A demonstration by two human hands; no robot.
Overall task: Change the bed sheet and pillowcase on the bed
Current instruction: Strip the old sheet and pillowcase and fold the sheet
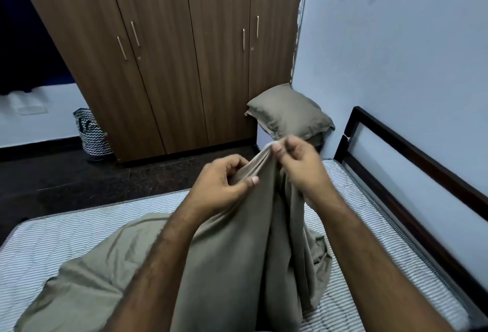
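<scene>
An olive-grey bed sheet is bunched up and lifted off the striped bare mattress. My left hand grips a fold of the sheet just below its raised edge. My right hand pinches the top edge of the same sheet between thumb and fingers. The rest of the sheet drapes down and spreads over the mattress to the left. A pillow in a matching olive case rests off the bed, against the wall corner beside the wardrobe.
A brown four-door wardrobe stands across the dark floor. A black-and-white patterned basket sits at its left. The dark bed frame rail runs along the pale wall on the right.
</scene>
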